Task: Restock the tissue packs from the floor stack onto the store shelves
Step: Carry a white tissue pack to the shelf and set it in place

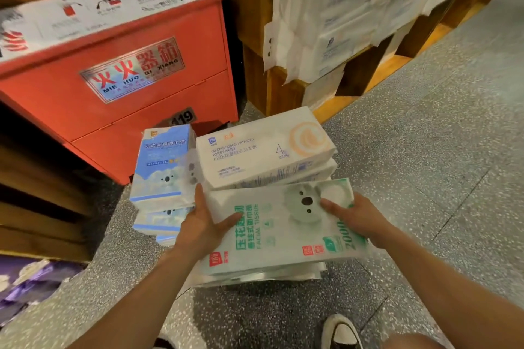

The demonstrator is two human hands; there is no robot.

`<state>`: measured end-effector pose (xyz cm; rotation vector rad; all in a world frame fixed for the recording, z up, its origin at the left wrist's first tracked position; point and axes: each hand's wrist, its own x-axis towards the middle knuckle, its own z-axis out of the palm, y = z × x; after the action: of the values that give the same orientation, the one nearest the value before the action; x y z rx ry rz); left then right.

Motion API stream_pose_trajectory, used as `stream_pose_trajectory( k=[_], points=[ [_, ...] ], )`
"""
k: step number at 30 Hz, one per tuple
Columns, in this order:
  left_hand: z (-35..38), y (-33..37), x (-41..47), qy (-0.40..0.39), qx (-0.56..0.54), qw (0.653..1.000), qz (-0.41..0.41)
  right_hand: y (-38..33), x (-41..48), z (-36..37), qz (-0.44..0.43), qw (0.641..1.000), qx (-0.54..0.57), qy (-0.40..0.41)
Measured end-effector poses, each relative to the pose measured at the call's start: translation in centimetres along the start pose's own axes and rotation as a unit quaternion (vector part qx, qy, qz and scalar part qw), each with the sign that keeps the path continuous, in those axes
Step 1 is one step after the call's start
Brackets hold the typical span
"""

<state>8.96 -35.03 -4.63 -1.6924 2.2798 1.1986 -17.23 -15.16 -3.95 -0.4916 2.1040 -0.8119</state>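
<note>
Green-printed tissue pack [280,229] lies flat atop the floor stack [261,275].

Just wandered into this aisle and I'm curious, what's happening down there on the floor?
A person stands over tissue packs stacked on the floor. The left hand and right hand grip opposite ends of the green tissue pack on top. Blue packs sit to its left, an orange-printed pack behind; the shelves stand beyond.

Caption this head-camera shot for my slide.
Left hand and right hand grip the green pack at the floor stack.
</note>
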Motion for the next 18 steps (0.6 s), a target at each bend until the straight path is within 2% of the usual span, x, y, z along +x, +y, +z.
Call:
stream_pose_trajectory(
  k=[3,6,9,13,18],
  points=[
    [-2.5,2.0,-2.2,0.042,-0.037,0.998,-0.009,-2.3,-1.8,-1.4,-0.027,0.999,0.001,0.029],
    [-8.2,5.5,-5.7,0.095,-0.041,0.994,-0.022,-7.2,-5.7,-4.3,-0.042,0.998,0.018,0.048],
    [-16.4,9.8,-10.5,0.126,-0.028,0.991,0.018,-14.8,-11.5,-8.3,-0.060,0.996,0.044,0.058],
    [-28.4,16.7,-18.4,0.134,-0.062,0.986,0.071,-26.0,-20.6,-13.9,-0.100,0.991,0.055,0.065],
    [-41.9,23.5,-28.5,0.162,-0.077,0.981,0.079,-39.0,-32.8,-20.0,-0.146,0.985,0.027,0.091]
  ],
)
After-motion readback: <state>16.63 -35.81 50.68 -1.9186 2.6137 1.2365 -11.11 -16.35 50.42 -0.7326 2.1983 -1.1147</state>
